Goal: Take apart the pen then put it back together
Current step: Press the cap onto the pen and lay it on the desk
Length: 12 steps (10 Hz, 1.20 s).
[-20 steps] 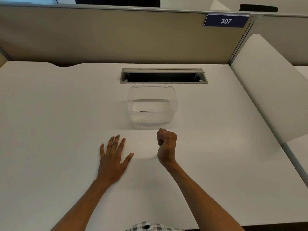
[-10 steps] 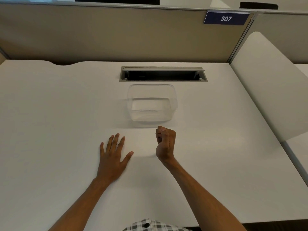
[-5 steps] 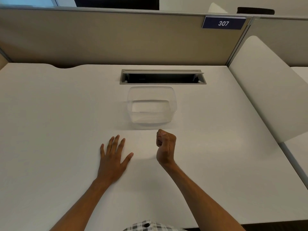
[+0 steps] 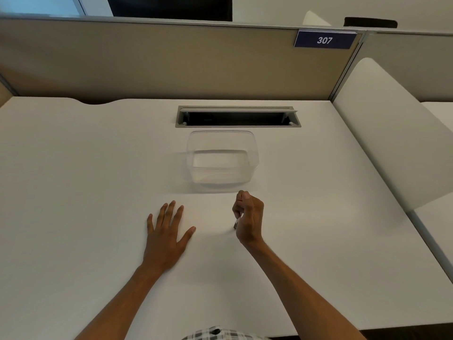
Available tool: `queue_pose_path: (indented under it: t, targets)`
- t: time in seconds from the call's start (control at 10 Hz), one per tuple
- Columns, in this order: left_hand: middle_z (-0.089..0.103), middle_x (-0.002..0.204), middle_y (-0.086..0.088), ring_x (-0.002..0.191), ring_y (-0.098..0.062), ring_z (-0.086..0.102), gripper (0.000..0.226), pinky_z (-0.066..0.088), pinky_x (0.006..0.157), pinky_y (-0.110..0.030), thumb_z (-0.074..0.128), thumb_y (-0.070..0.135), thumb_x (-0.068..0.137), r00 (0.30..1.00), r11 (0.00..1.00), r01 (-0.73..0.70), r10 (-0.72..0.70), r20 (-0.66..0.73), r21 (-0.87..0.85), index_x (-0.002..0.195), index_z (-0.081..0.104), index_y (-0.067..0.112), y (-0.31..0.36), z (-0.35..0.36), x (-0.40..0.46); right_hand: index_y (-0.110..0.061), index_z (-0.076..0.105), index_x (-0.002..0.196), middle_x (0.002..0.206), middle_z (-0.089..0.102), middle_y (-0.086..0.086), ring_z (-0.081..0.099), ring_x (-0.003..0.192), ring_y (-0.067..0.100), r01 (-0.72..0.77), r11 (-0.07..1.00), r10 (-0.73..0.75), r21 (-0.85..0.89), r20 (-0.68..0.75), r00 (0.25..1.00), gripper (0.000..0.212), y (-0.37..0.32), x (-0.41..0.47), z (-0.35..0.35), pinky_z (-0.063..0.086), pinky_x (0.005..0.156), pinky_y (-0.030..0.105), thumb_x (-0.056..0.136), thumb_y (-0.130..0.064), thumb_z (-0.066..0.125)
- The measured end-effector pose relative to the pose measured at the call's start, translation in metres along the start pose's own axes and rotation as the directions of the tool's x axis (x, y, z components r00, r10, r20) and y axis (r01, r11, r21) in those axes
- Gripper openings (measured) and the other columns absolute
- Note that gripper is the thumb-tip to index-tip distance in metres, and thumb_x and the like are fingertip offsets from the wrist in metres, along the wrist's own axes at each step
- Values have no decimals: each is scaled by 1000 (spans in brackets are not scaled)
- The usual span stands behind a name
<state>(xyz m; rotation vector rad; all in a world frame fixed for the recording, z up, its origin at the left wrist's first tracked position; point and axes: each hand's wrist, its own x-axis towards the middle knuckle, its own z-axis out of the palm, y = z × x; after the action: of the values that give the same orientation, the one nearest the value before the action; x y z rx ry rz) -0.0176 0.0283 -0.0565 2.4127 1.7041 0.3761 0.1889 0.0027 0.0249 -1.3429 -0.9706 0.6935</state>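
Clear tub on desk — cable slot behind.

The left hand lies flat, palm down, on the counter, fingers stretched toward the far edge and slightly spread, thumb angled out to the right. Its forearm runs back to the near edge. The right hand is raised on its edge beside it, curled into a loose fist, thumb on top, fingers folded in. A small item shows below the fingers. Its forearm slants to the near right corner.
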Motion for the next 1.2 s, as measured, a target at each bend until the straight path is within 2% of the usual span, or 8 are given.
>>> queue_pose_path:
  t: [0.1,0.3,0.4,0.5,0.7,0.9,1.2]
  targets:
    - [29,154,-6,143,-23,20,73,12,114,-54,19,67,90,1000,1000,-3,3,-5,-7,144,35,20,0,0,0,-11,23,57,48,23,10,21,51,17,2,1000,-2,-2,23,1000,33,-2,0,-3,15,51,29,83,-30,32]
    - [28,155,-5,144,-22,20,75,11,114,-53,17,68,89,1000,1000,0,0,3,7,145,34,20,-1,1,-1,-19,21,59,55,19,1,19,53,16,8,998,-10,69,35,999,20,-5,1,-3,14,50,26,73,-31,28]
    - [28,155,-5,144,-22,19,74,11,114,-53,18,67,89,1000,1000,2,-2,6,6,145,33,20,-1,1,0,-12,19,57,52,17,14,16,52,15,15,999,-16,34,28,999,26,-3,0,1,11,49,24,74,-30,28]
    - [28,155,-6,143,-23,20,73,11,114,-53,20,67,89,1000,1000,1,-1,1,4,145,33,20,-1,1,0,-8,19,56,53,16,19,15,53,14,13,999,-14,31,32,999,30,-2,0,4,11,48,22,74,-31,28]
    - [27,155,-6,144,-23,19,73,10,114,-54,21,66,89,1000,1000,-2,2,-3,-1,145,32,20,-2,1,0,-20,21,55,49,19,-11,14,49,6,44,998,-44,54,-4,999,26,1,0,12,12,48,20,77,-30,29]
    - [26,155,-6,144,-22,17,73,10,115,-54,21,66,89,1000,1000,-1,1,-1,7,146,31,21,-2,2,0,-30,21,52,44,20,-10,15,47,5,60,997,-57,53,-55,997,27,0,-1,18,11,51,23,78,-28,29]
    - [27,155,-5,144,-22,18,73,10,114,-54,20,66,89,1000,1000,-4,4,-7,0,145,32,20,-2,2,0,-27,21,53,46,20,-11,16,48,6,44,997,-41,63,-50,998,28,-7,-4,17,12,50,24,79,-30,30]
